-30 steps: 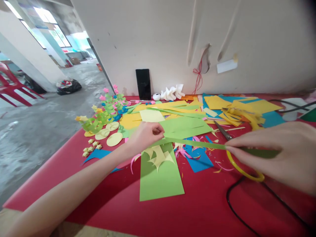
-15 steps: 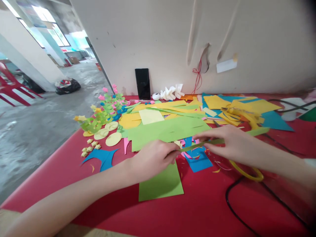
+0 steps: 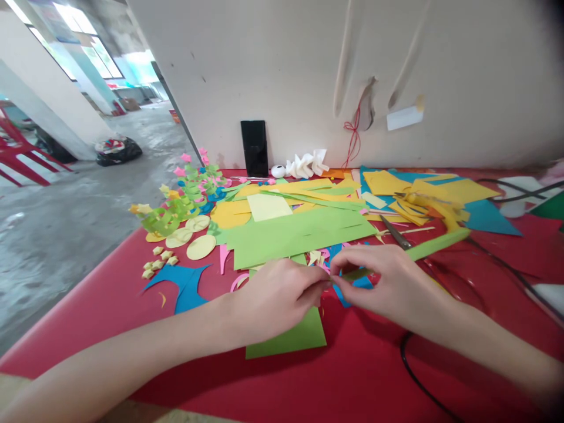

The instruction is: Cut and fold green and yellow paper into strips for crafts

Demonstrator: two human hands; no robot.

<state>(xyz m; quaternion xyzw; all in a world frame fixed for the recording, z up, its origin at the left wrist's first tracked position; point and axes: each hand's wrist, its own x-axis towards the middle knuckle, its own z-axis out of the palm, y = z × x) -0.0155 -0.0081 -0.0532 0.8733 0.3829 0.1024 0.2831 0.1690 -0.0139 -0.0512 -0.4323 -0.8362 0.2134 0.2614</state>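
Observation:
A long green paper strip [image 3: 440, 242] runs from the fingertips of both hands, under my right hand and out to the right. My left hand [image 3: 282, 296] is closed, pinching the strip's end, which its fingers mostly hide. Thumb and forefinger of my right hand [image 3: 381, 273] meet on the same end, touching the left fingertips. Below the left hand lies a green paper sheet [image 3: 293, 341], partly covered. A larger light green sheet [image 3: 299, 235] spreads just behind the hands. Blue paper [image 3: 363, 283] and small scraps show around the right fingers.
Scissors [image 3: 396, 232] lie beyond the right hand, near yellow paper pieces [image 3: 432, 194]. At the left stand paper decorations [image 3: 185, 200], pale discs [image 3: 201, 247] and small folded stars [image 3: 157, 258]. A phone [image 3: 255, 148] leans on the wall. A black cable [image 3: 414, 376] crosses the red tabletop [image 3: 352, 382].
My right hand has slid left along the strip until its fingertips meet those of my left hand. The scissors now show more fully. My left hand has barely moved.

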